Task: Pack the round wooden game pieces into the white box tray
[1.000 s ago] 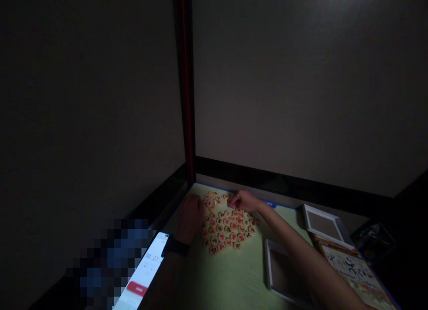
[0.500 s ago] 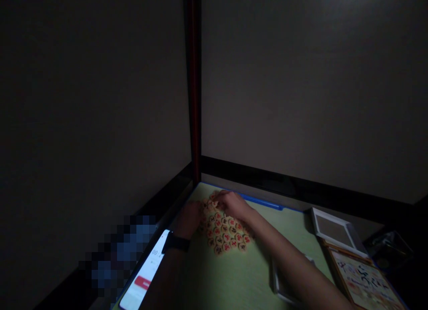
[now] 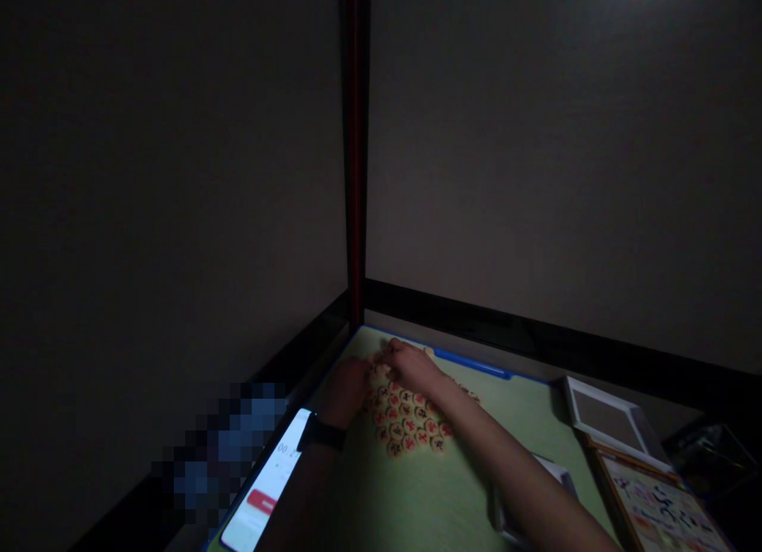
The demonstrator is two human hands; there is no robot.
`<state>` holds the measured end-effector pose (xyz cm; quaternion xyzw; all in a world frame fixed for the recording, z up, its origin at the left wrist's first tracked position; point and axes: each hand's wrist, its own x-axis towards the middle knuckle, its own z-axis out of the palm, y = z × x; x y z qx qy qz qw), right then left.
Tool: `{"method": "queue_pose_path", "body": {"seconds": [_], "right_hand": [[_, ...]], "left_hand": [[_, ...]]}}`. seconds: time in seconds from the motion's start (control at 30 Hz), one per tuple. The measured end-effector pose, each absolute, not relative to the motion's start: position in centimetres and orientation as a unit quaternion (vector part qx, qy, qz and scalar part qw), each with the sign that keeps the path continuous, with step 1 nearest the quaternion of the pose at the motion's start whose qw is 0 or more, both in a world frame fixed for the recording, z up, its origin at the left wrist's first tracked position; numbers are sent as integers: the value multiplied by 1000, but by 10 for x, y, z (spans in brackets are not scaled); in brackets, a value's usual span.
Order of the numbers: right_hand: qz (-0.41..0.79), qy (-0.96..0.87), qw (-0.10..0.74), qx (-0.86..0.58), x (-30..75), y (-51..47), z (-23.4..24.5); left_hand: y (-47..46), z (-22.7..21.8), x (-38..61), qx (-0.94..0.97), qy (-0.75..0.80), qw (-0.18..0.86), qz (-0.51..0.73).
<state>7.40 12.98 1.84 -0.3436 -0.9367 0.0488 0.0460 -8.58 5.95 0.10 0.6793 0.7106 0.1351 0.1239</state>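
Observation:
Round wooden Chinese chess pieces with red and black characters lie face up in a tight cluster on the light green tabletop. My left hand, dark in shadow with a black band on its wrist, reaches the cluster's far left side; its fingers are drawn together at the pieces, and what they hold is hidden. Just across from it, my right hand bends its fingers and thumb down around a piece at the far end. My right forearm covers part of the cluster; a few pieces show beyond it.
A lit phone with a timer lies along the left table edge. At right are an open white box part and a picture-covered box. Another white tray is partly under my right forearm. Walls meet behind the table.
The whole view has shifted slightly, so things sit a little farther right. My left fingertips have come closer to my right hand, and my right fingers are bent more over the far pieces.

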Motion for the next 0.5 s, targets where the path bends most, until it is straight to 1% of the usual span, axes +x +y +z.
{"method": "queue_pose_path", "body": {"seconds": [0.13,0.23,0.5], "right_hand": [[104,-927,80,-351,85,135,15],[110,-911,104,-384,88,133,12],[90,-903,92,-409,78,125,8]], "left_hand": [[59,-1,-76,703,686,91,166],[60,-4,-71,713,677,75,167],[61,-8,-65,711,682,58,161]]}}
